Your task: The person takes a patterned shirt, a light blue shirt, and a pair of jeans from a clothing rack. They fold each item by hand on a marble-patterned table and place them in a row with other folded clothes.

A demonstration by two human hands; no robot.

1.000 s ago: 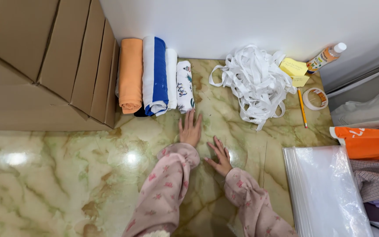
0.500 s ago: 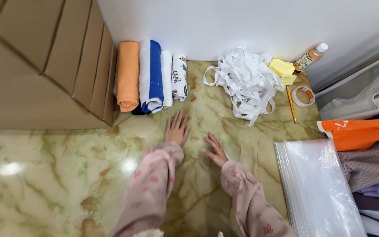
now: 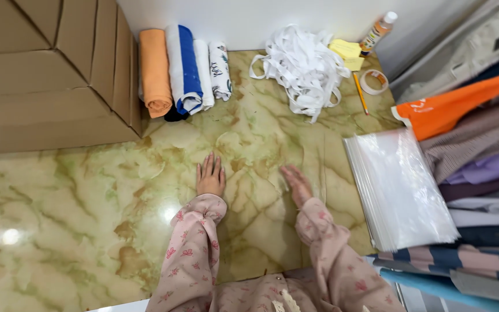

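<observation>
- Left hand (image 3: pixel 210 177), in a pink flowered sleeve, lies flat and released on the glossy green-and-tan marbled floor (image 3: pixel 88 219), grasping nothing.
- Right hand (image 3: pixel 296 184) is also flat, fingers spread; it looks slightly blurred, so whether it presses down is unclear.
- Just right lies a stack of clear plastic bags (image 3: pixel 402 188).
- Beyond, rolled orange, blue and white towels (image 3: pixel 183 72) sit beside brown cardboard boxes (image 3: pixel 47 69).
- A heap of white fabric strips (image 3: pixel 301 66) lies by the wall.

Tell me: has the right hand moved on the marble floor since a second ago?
Yes. The right hand has drifted right, away from the left hand and nearer the stack of clear plastic bags; both palms lie on the floor.
</observation>
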